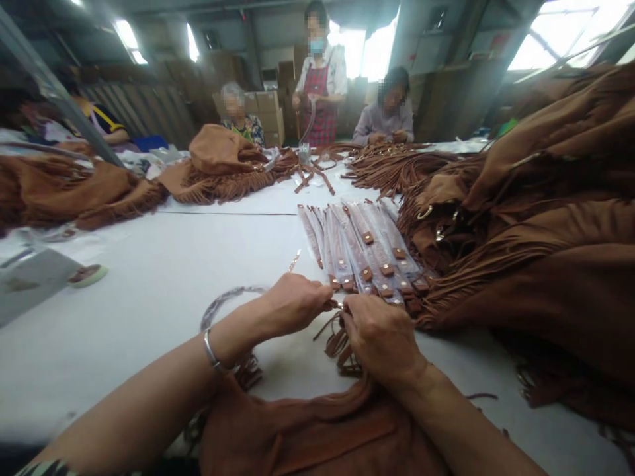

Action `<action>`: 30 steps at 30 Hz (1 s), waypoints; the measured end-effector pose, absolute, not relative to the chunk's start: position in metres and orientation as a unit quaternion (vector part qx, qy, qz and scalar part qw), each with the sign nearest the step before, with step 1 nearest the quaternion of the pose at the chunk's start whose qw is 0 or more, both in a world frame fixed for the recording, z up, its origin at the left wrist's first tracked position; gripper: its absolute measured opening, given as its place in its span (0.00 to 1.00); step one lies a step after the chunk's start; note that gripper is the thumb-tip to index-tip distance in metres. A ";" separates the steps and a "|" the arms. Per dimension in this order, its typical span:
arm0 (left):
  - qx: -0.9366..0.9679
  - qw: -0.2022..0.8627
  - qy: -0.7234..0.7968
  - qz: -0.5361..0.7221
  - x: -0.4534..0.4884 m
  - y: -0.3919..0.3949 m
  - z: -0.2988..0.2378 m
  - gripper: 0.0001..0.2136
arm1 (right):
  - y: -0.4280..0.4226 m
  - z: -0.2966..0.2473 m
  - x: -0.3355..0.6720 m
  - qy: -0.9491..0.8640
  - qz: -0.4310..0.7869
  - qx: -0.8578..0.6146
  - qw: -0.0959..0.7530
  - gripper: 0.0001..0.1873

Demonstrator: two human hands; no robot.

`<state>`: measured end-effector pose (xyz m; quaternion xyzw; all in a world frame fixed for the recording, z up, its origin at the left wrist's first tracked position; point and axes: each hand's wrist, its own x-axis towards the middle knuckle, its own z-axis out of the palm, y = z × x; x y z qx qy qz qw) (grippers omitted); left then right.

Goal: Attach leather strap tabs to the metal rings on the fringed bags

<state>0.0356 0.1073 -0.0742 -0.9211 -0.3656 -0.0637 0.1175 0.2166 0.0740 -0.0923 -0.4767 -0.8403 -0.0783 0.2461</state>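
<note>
My left hand (292, 305) and my right hand (380, 337) meet at the middle of the white table (163, 291), both pinched on a small metal fitting and thin brown straps (333, 340) of a brown fringed suede bag (317, 433) lying in front of me. The left wrist wears a silver bangle (212, 350). Just beyond my fingers lies a row of several brown straps wrapped in clear plastic (362, 251). A clear plastic sleeve (228, 297) curls on the table beside my left hand.
A tall heap of brown fringed bags (536, 218) fills the right side. More brown bags (218, 165) and loose straps (397, 165) lie across the far table, where three people work. Another brown pile (64, 188) sits at the left, with a flat grey card (30, 281).
</note>
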 end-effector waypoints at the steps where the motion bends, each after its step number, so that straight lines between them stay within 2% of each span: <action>1: -0.928 0.106 -0.353 -0.052 0.034 0.106 -0.072 0.08 | 0.073 -0.091 0.218 -0.840 -0.065 -0.478 0.249 0.05; 7: -0.937 0.108 -0.328 -0.051 0.031 0.094 -0.065 0.08 | 0.069 -0.085 0.221 -0.856 -0.001 -0.449 0.255 0.05; 11: -0.932 0.132 -0.326 -0.085 0.039 0.094 -0.066 0.08 | 0.063 -0.092 0.219 -0.847 -0.089 -0.429 0.302 0.07; 15: -0.916 0.153 -0.353 -0.110 0.043 0.090 -0.050 0.10 | 0.065 -0.094 0.222 -0.815 -0.178 -0.464 0.298 0.08; 16: -0.908 0.157 -0.369 -0.125 0.040 0.085 -0.043 0.13 | 0.066 -0.092 0.224 -0.806 -0.169 -0.480 0.303 0.07; 18: -0.882 0.155 -0.413 -0.165 0.024 0.074 -0.031 0.24 | 0.069 -0.086 0.230 -0.776 -0.109 -0.524 0.332 0.06; 21: -0.803 0.125 -0.546 -0.203 -0.021 0.046 -0.033 0.37 | 0.068 -0.080 0.244 -0.726 0.061 -0.573 0.376 0.09; 22: -0.764 0.093 -0.604 -0.207 -0.037 0.033 -0.040 0.38 | 0.065 -0.081 0.250 -0.726 0.125 -0.565 0.372 0.11; 24: -0.679 -0.059 -0.706 -0.192 -0.064 0.002 -0.064 0.38 | 0.057 -0.087 0.263 -0.743 0.222 -0.535 0.335 0.18; 26: -0.653 -0.238 -0.705 -0.143 -0.076 -0.032 -0.095 0.32 | 0.047 -0.099 0.275 -0.756 0.275 -0.524 0.280 0.31; 27: -0.657 -0.272 -0.689 -0.143 -0.076 -0.047 -0.111 0.30 | 0.042 -0.105 0.279 -0.751 0.295 -0.529 0.263 0.34; 28: -0.658 -0.286 -0.679 -0.152 -0.073 -0.059 -0.124 0.28 | 0.037 -0.109 0.281 -0.739 0.318 -0.532 0.266 0.33; 30: -0.689 -0.300 -0.644 -0.146 -0.061 -0.071 -0.144 0.27 | 0.030 -0.111 0.276 -0.711 0.387 -0.498 0.312 0.22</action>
